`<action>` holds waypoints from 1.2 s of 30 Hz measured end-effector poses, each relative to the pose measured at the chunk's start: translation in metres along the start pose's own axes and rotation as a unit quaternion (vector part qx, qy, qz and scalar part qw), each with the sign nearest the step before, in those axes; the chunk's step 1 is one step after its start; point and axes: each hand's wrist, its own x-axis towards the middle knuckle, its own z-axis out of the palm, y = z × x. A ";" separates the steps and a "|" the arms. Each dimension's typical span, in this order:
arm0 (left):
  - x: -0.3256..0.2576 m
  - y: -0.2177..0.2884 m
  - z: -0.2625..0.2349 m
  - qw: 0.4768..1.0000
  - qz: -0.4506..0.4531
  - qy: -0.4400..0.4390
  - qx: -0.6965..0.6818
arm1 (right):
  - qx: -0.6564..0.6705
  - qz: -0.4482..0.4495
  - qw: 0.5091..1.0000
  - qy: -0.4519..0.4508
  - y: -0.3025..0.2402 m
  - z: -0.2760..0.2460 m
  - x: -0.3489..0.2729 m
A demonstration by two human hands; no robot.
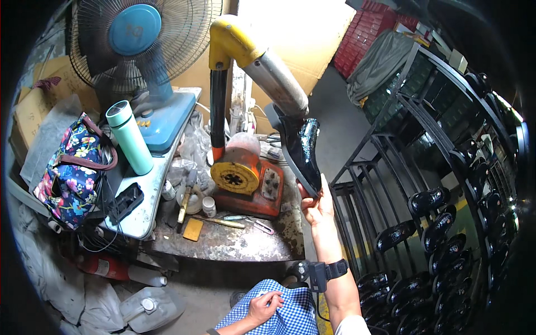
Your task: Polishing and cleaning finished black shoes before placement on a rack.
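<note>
Cluttered and grimy, the workbench (pixel 234 245) in front of me carries an orange machine (pixel 245 178) at its right end, with a yellow-and-grey arm (pixel 262 61) rising from it and slanting down to the right. On the tip of that arm sits a glossy black shoe (pixel 298 148), toe pointing down past the bench's right edge. My right hand (pixel 318 206) reaches up from below, fingers curled and pinching the toe end between thumb and fingertips. My left hand (pixel 262 307) rests low on the blue checked cloth (pixel 279 315) over my lap, fingers loosely bent on the fabric. To do this well, I judge I should keep a firm grip at the toe, hold the shoe in line with the arm and avoid twisting it. A fan (pixel 139 39), a teal flask (pixel 129 137) and a floral bag (pixel 70 173) stand along the left side; racks of black shoes (pixel 441 234) stand to my right.
</note>
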 end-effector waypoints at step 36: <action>0.037 0.084 0.013 0.979 -0.029 0.044 -0.198 | -0.643 -0.371 0.639 0.201 0.019 -0.145 -0.295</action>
